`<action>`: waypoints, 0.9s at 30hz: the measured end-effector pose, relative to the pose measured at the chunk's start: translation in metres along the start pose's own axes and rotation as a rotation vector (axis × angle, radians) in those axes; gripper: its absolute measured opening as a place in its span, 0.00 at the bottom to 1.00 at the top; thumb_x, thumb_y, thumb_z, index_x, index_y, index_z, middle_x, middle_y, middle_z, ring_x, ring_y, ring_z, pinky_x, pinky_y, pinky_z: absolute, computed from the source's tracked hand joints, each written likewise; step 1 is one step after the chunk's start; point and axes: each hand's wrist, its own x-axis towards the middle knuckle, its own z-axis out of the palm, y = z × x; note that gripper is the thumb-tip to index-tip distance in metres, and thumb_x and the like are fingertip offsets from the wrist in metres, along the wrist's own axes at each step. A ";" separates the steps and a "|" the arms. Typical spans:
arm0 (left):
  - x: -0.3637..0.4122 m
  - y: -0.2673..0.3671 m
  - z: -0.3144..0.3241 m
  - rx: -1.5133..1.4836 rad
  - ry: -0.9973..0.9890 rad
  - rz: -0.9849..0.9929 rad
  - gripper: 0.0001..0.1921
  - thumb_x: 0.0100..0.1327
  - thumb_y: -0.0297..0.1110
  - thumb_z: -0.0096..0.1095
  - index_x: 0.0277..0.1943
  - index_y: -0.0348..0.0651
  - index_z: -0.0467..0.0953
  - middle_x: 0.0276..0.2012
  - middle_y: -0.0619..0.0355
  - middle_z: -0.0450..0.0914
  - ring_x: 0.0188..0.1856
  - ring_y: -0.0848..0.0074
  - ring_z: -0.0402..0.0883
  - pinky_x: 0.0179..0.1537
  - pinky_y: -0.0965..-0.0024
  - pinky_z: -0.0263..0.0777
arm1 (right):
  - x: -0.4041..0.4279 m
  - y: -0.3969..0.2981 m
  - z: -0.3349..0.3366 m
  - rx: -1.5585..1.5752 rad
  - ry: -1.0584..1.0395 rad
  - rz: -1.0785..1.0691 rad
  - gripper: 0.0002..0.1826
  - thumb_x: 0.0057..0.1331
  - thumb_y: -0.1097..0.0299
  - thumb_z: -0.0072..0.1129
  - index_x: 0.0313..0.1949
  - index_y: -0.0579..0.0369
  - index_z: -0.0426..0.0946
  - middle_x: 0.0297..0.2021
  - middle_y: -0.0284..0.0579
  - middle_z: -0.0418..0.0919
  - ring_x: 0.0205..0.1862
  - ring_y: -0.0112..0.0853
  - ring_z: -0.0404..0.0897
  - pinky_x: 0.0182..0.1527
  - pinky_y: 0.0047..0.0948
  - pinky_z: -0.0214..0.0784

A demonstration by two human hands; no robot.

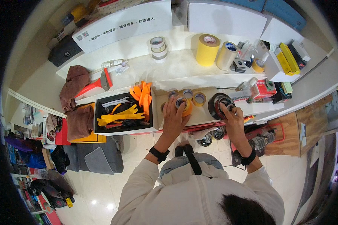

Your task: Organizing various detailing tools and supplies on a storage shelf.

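My left hand [173, 119] is on a yellow tape roll [189, 108] on the lower shelf, its fingers spread around the roll and over its top. Behind that roll stand more rolls of clear and tan tape [199, 99], one partly covered by my fingers. My right hand [235, 121] grips the near right side of a stack of black tape rolls [216, 104], with a finger at the core of the upper, smaller roll. Its lower fingers are partly hidden. Both stacks rest on the white shelf [183, 123].
Left of my hands, a box [155, 123] holds orange and yellow plastic pry tools [121, 116]. A red-handled scraper [97, 84] lies by brown cloths [76, 81]. Wide masking rolls [208, 50] and white tape rolls [159, 50] stand on the upper shelf. An air compressor [260, 140] sits below right.
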 end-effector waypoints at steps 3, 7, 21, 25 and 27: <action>0.000 0.000 0.002 0.009 0.000 -0.014 0.29 0.58 0.37 0.70 0.60 0.43 0.67 0.66 0.42 0.61 0.72 0.49 0.55 0.69 0.43 0.46 | -0.003 0.003 0.003 -0.006 -0.041 -0.009 0.34 0.51 0.80 0.59 0.62 0.53 0.73 0.35 0.46 0.81 0.42 0.42 0.70 0.53 0.38 0.64; 0.002 0.003 0.003 0.017 0.010 -0.027 0.29 0.58 0.37 0.71 0.60 0.43 0.68 0.66 0.42 0.62 0.72 0.49 0.54 0.69 0.43 0.46 | 0.009 0.005 0.020 -0.012 -0.087 -0.080 0.32 0.56 0.76 0.55 0.63 0.51 0.71 0.37 0.43 0.80 0.45 0.42 0.69 0.55 0.39 0.63; 0.002 0.003 0.003 0.044 0.022 -0.026 0.26 0.59 0.38 0.69 0.57 0.41 0.70 0.65 0.40 0.63 0.71 0.46 0.57 0.68 0.42 0.48 | 0.042 0.007 0.030 0.269 -0.050 -0.027 0.30 0.56 0.76 0.65 0.60 0.56 0.71 0.48 0.51 0.73 0.56 0.46 0.71 0.63 0.45 0.60; 0.001 0.002 0.003 0.054 0.014 -0.020 0.29 0.57 0.38 0.71 0.59 0.40 0.67 0.65 0.37 0.62 0.71 0.46 0.56 0.67 0.40 0.48 | 0.050 0.012 0.032 0.070 0.041 -0.146 0.23 0.56 0.76 0.65 0.52 0.57 0.75 0.47 0.50 0.74 0.56 0.45 0.73 0.63 0.46 0.62; 0.000 0.001 0.004 0.058 -0.003 -0.007 0.33 0.55 0.37 0.73 0.60 0.40 0.64 0.65 0.35 0.59 0.71 0.46 0.55 0.68 0.39 0.46 | 0.052 0.010 0.031 0.076 0.052 -0.131 0.22 0.55 0.76 0.65 0.51 0.58 0.75 0.47 0.49 0.75 0.57 0.45 0.72 0.63 0.47 0.62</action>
